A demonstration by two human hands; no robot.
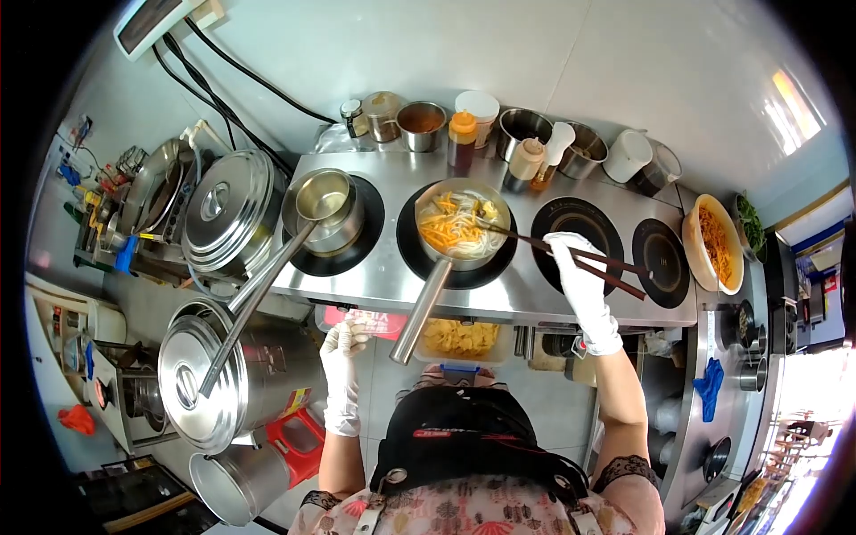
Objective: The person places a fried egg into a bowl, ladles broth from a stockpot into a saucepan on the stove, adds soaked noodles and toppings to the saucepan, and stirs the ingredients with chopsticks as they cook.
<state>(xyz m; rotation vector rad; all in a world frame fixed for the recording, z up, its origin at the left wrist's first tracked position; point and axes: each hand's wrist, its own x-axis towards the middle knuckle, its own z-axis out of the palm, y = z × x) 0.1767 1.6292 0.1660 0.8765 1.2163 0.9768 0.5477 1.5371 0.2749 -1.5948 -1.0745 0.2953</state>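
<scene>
My right hand [580, 267], in a white glove, is closed around a pair of long dark chopsticks [535, 242]. Their far tips reach into a saucepan [439, 259] on the middle burner. Pale noodle-like strands and orange strips [450, 223] lie in liquid in the pan, with a few yellowish pieces at the right side. The pan's metal handle [417, 316] points toward me, with no hand on it. My left hand [343, 348], also gloved, hovers in front of the counter's edge, left of the handle. Its fingers are loosely bent and apart, and no object shows in them.
A pot with a long-handled ladle [267, 299] stands on the left burner. Sauce bottles [461, 147] and containers line the back. A bowl of orange shreds [716, 245] sits at the right. Yellow pieces fill a tub [464, 339] below the counter. Large lidded pots [201, 383] stand left.
</scene>
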